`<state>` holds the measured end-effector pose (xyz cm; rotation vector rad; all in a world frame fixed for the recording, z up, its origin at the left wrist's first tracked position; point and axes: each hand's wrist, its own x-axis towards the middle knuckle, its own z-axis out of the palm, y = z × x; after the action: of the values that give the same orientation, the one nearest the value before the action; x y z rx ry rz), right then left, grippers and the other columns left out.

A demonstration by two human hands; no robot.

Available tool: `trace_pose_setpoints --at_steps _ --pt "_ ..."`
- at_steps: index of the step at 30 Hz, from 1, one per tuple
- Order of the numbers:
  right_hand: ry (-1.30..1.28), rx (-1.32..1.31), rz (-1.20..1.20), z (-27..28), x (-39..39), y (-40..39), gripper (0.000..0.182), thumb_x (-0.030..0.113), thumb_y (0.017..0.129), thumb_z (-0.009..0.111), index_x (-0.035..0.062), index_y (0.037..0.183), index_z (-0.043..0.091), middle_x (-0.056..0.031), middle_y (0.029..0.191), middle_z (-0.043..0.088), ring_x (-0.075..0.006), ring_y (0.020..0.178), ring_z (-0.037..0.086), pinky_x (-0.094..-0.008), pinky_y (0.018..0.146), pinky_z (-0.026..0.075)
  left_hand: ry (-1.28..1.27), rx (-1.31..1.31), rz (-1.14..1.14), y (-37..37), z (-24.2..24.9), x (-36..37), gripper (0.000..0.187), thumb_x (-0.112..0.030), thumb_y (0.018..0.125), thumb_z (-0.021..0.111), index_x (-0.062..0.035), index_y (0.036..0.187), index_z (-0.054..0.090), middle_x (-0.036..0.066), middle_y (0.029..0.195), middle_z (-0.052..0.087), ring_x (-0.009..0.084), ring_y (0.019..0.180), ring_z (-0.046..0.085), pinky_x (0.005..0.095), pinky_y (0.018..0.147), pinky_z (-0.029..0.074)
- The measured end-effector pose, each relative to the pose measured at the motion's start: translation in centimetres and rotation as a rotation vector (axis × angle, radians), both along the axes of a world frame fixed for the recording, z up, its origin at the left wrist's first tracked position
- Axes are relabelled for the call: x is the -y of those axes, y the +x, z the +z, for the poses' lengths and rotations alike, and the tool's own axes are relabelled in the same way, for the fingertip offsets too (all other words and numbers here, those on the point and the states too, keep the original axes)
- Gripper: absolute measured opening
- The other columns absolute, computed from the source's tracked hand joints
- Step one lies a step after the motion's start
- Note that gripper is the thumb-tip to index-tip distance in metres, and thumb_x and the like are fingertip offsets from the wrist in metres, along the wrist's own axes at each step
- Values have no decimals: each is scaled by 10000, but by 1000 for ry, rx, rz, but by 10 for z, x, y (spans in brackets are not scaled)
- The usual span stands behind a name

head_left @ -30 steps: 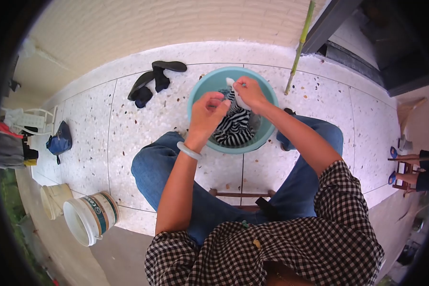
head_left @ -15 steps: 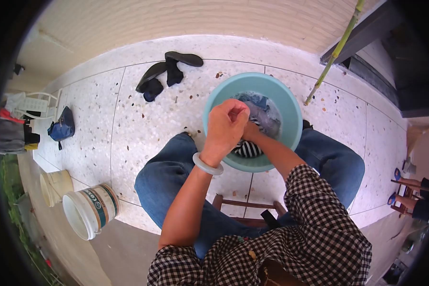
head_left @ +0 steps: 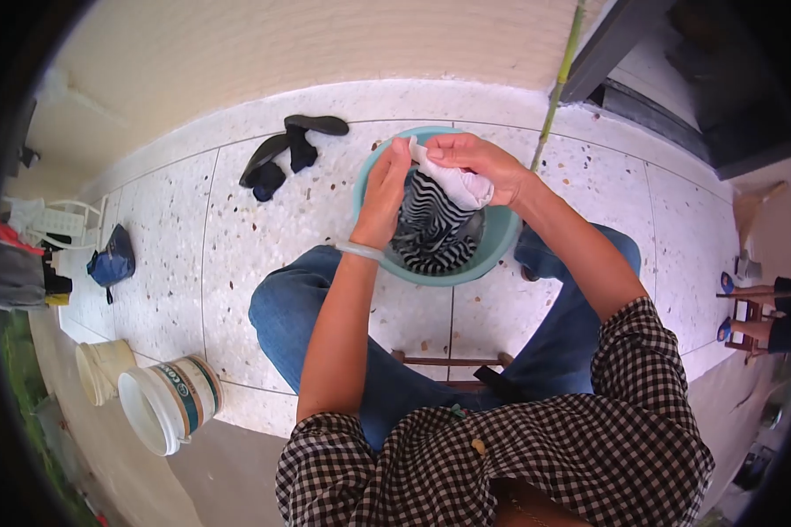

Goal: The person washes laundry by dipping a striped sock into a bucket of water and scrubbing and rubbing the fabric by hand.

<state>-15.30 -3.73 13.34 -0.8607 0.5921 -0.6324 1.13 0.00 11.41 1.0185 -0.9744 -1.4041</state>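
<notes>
A black-and-white striped garment (head_left: 435, 220) hangs down into a light-blue basin (head_left: 511, 235), its lower folds bunched inside. At its top is a pale, whitish-pink stretch of wet cloth (head_left: 455, 182). My right hand (head_left: 482, 165) grips this pale cloth, thumb on top and fingers curled beneath. My left hand (head_left: 385, 195), with a pale bangle (head_left: 360, 251) at the wrist, pinches the cloth's upper left end, fingertips close to the right hand's. Both hands are over the basin's rim. The cloth covers most of the basin's contents.
The basin stands on speckled tiles between my knees. Black shoes (head_left: 277, 154) lie beyond it to the left, and a bamboo pole (head_left: 556, 88) leans at the back right. Two buckets (head_left: 171, 400) and a blue bag (head_left: 112, 259) are at left. Another person's legs (head_left: 754, 321) show at far right.
The striped garment has been lifted partly out of the basin. My right hand has come up from inside it and now holds the pale cloth beside my left hand.
</notes>
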Motion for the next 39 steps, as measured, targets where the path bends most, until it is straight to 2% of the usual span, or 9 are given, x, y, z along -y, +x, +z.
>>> trace_pose_setpoints --at_steps 2,3,6,12,19,22,31,37,39 --pt "-22 22 -64 19 -11 -8 139 177 894 587 41 922 593 -9 799 598 -71 655 585 -213 550 495 56 -256 -190 -8 12 -7 408 -400 952 495 -14 958 628 13 884 616 79 843 538 228 765 430" --pt "15 48 -97 20 -13 -14 137 170 890 592 38 924 593 -17 808 603 -81 664 594 -218 563 505 71 -174 -355 1 -19 3 356 -354 954 507 -23 952 635 16 895 626 70 848 555 229 748 449" --pt "157 105 -183 13 -17 -30 135 154 879 605 31 934 594 -35 829 616 -106 687 617 -236 593 533 55 -205 -348 -2 -13 -3 353 -331 965 481 -26 1103 592 48 1015 639 113 913 601 257 809 474" --pt "356 60 -223 -27 -19 -33 217 230 878 631 32 960 596 -44 844 625 -125 706 633 -256 606 552 163 -394 -194 -7 -9 -5 295 -278 962 496 -23 1077 588 42 984 642 112 872 615 254 781 506" --pt "24 -228 -128 -14 -21 -27 249 297 887 624 58 958 617 -19 877 636 -78 752 605 -230 629 506 145 -415 -122 3 -3 -2 275 -274 962 499 -38 1075 584 38 985 637 115 869 615 256 754 515" --pt "-100 -93 -218 -20 -17 -23 201 263 899 607 69 948 618 -5 858 630 -71 745 597 -226 628 501 149 -413 -126 5 2 -3 275 -275 960 503 -41 1082 581 38 989 636 112 880 610 257 763 511" --pt "10 -28 -286 -10 -22 -12 166 233 896 614 69 920 617 2 834 624 -74 740 592 -232 639 497 109 -386 -104 7 10 -9 198 -208 936 554 -50 1049 592 24 967 637 94 888 595 236 774 486" --pt "-8 -135 -82 -8 -27 -8 216 243 862 656 58 969 620 12 911 628 -62 812 575 -222 706 474 60 -348 -146 14 7 -6 156 -194 927 571 -55 984 615 5 910 638 64 825 584 211 727 474" --pt "-24 -160 -129 -7 -27 -5 209 235 850 672 45 926 630 -12 855 639 -77 752 593 -223 648 483 75 -354 -157 12 8 -6 156 -192 926 573 -52 976 619 4 907 637 60 814 580 208 712 471"
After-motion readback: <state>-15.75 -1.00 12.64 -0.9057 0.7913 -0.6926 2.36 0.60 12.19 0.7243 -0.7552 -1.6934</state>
